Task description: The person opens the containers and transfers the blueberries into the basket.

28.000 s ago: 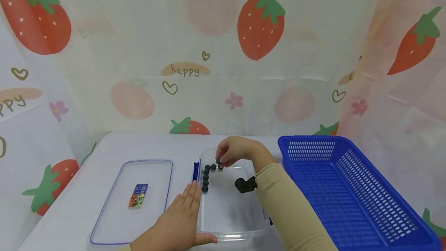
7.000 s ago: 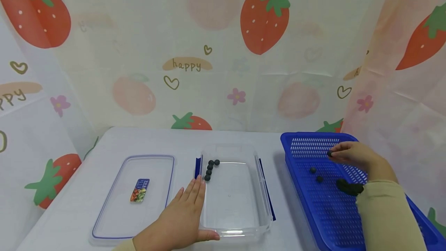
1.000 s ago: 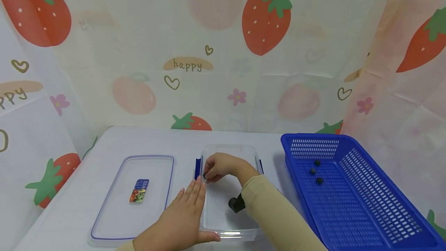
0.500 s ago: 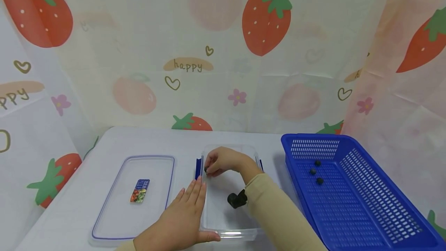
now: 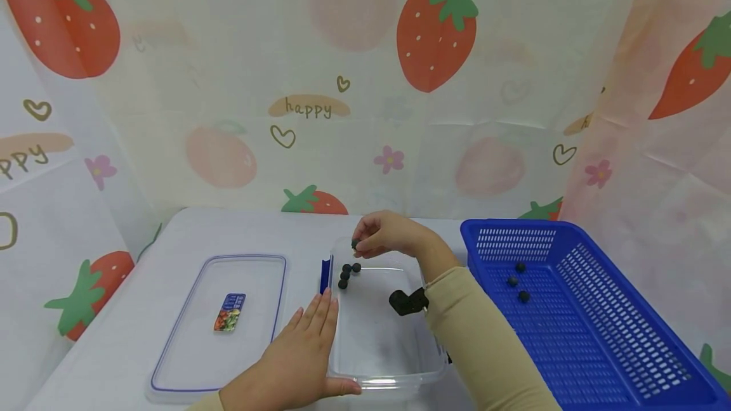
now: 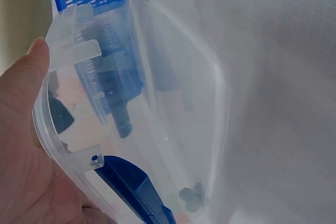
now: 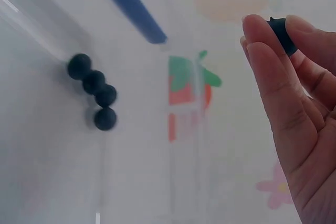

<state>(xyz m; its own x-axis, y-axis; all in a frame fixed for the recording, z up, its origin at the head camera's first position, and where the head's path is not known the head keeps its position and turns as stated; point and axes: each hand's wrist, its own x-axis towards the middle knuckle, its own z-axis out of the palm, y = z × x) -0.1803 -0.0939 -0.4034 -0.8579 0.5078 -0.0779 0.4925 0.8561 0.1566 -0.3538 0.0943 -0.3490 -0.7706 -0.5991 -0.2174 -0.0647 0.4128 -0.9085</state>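
My right hand (image 5: 391, 234) pinches a dark blueberry (image 5: 355, 244) between thumb and fingers, above the far left end of a clear plastic box (image 5: 377, 351). In the right wrist view the fruit's (image 7: 284, 36) small crown shows between the fingertips. Several blueberries (image 7: 94, 82) lie in a short bent row inside the box, by its left wall. Against the outside of that wall lies my left hand (image 5: 299, 344), fingers straight, thumb spread along the near edge. The left wrist view shows this thumb (image 6: 38, 48) at the box's rim.
Right of the box stands a blue perforated basket (image 5: 605, 360), with three blueberries (image 5: 513, 281) on its floor. A clear lid (image 5: 188, 366) with a blue-purple border and a printed label lies at the left. Blue clips (image 5: 325, 274) hang on the box's sides.
Just now the right hand rises up and rightward from the box's left wall with a blueberry. Compared with 28 seconds ago, the box holds fewer blueberries and the basket has three.
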